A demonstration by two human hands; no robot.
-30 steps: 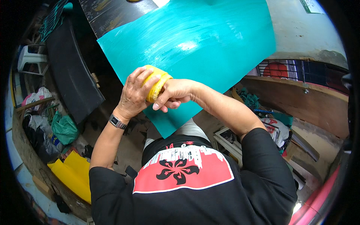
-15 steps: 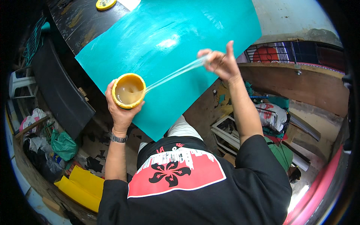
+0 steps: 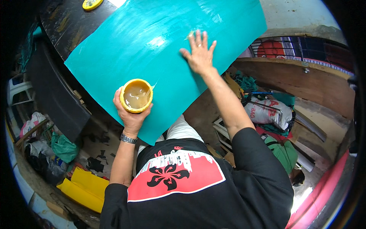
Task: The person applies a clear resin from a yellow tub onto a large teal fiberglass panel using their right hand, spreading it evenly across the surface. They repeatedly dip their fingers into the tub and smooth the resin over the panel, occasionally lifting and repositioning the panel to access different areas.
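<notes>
My left hand [image 3: 130,120] is wrapped round a round tub with a yellow rim [image 3: 124,104], tilted so its mouth faces up at me. Inside is a cloudy, amber, sticky liquid [image 3: 136,96] like glue, and a thin clear strand hangs at the rim's right side. The tub is over the near part of a large teal sheet [image 3: 167,76], which has wet, shiny streaks. On the sheet, right of the tub and farther away, my right hand [image 3: 201,57] lies palm down with fingers spread. A small pale smear shows at its fingertips.
The sheet lies across a dark, stained table [image 3: 63,28], overhanging its near edge. A yellow lid [image 3: 91,4] sits at the far left. On the floor are yellow sheets [image 3: 84,187], a green bag [image 3: 65,147] and a white sack [image 3: 267,114]. A wooden board [image 3: 297,78] stands at right.
My right hand has come down from the air onto the sheet, its fingers now spread. The long sticky strand between it and the tub is gone. The tub has shifted slightly right and nearer.
</notes>
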